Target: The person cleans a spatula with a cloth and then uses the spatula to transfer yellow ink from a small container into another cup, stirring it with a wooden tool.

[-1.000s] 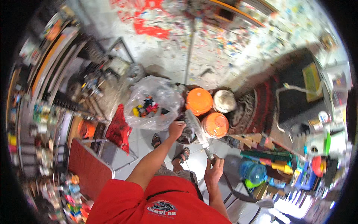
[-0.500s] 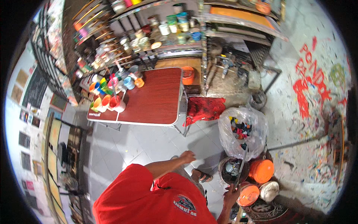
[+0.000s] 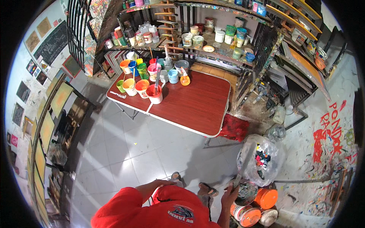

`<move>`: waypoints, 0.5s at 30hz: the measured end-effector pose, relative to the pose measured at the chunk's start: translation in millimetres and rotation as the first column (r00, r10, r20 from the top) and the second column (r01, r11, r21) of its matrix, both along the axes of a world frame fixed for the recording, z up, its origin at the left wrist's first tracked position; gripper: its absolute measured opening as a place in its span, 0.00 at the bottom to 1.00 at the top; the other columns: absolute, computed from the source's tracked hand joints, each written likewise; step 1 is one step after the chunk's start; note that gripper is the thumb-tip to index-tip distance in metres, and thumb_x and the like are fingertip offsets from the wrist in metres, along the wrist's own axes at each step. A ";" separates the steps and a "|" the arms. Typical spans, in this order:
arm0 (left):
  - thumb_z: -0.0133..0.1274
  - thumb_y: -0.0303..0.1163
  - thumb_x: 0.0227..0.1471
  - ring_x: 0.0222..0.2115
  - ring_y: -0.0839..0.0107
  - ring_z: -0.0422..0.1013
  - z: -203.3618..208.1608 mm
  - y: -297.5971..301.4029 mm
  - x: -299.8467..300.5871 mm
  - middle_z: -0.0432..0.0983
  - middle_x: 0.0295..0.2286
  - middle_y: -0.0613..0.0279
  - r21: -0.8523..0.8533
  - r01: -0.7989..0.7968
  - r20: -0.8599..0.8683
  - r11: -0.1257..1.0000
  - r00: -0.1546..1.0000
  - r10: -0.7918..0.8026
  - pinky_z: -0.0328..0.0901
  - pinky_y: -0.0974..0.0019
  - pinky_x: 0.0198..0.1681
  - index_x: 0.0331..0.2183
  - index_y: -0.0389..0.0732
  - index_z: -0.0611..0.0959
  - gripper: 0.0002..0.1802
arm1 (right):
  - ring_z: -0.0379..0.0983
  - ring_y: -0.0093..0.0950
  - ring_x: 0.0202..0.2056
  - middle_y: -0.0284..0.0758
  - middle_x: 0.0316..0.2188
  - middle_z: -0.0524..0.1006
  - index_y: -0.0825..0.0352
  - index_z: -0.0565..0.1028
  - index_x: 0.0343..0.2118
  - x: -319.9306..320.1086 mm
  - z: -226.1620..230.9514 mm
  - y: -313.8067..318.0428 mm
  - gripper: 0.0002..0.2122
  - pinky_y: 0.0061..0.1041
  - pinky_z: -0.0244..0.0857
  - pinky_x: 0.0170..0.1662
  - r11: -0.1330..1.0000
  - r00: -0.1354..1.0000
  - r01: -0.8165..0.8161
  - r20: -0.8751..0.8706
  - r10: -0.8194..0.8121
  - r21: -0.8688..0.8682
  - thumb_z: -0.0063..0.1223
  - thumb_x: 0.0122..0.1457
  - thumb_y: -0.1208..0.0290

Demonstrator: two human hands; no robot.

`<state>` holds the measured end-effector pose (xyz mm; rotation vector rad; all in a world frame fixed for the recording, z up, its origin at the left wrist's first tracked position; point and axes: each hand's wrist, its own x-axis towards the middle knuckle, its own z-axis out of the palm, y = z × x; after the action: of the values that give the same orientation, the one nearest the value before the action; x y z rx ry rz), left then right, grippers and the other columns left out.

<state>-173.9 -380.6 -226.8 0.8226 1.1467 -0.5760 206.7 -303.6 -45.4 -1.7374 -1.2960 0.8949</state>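
Observation:
My left hand [image 3: 166, 182] is drawn in at the front of my red shirt, and its fingers cannot be made out. At my right side, my right hand [image 3: 230, 193] is closed round a long, thin grey tool with a flat blade [image 3: 236, 180], now seen nearly end-on. This hand is beside a dark bucket [image 3: 247, 193] with greyish contents. Just beyond it stands a clear plastic bag [image 3: 277, 161] holding crumpled, colourful scraps.
Ahead is a red-brown folding table [image 3: 197, 108] with several paint cups [image 3: 155, 95] on its left part. Orange-lidded buckets [image 3: 267, 198] stand at lower right. A red cloth [image 3: 234, 128] lies by the table's right end. Shelves of paint pots [image 3: 219, 37] line the back.
My left hand has come back from over the floor to my shirt front. The tool in my right hand has swung to a foreshortened angle. The view has turned, bringing the paint cups nearer the middle.

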 end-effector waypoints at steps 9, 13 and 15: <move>0.40 0.71 0.50 0.55 0.57 0.65 13.9 -19.2 -121.3 0.66 0.57 0.62 -0.219 -0.068 -0.062 0.973 0.997 0.056 0.58 0.47 0.58 0.57 0.49 0.71 0.44 | 0.62 0.15 0.17 0.25 0.17 0.65 0.66 0.67 0.31 -157.4 40.4 23.6 0.08 0.18 0.57 0.20 0.991 0.954 -0.127 -0.279 0.110 -0.042 0.48 0.64 0.68; 0.40 0.73 0.48 0.56 0.57 0.64 21.4 10.5 -107.9 0.65 0.57 0.62 -0.255 -0.120 -0.049 0.960 0.993 0.111 0.59 0.47 0.58 0.57 0.41 0.68 0.50 | 0.62 0.14 0.16 0.25 0.16 0.66 0.66 0.69 0.32 -170.7 52.3 50.7 0.07 0.17 0.57 0.19 0.981 0.938 -0.191 -0.303 0.170 -0.041 0.49 0.64 0.68; 0.44 0.63 0.53 0.54 0.55 0.66 18.7 15.7 -102.0 0.65 0.57 0.61 -0.253 -0.090 -0.059 0.963 0.995 0.077 0.63 0.47 0.54 0.58 0.48 0.67 0.39 | 0.65 0.21 0.19 0.31 0.18 0.69 0.69 0.71 0.32 -170.7 45.1 66.1 0.10 0.24 0.60 0.23 0.968 0.952 -0.230 -0.228 0.202 -0.103 0.52 0.61 0.66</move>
<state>-275.9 -364.9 -208.1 0.5383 1.1182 -0.6609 36.0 -237.5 -0.3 -1.5615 -1.3233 1.2823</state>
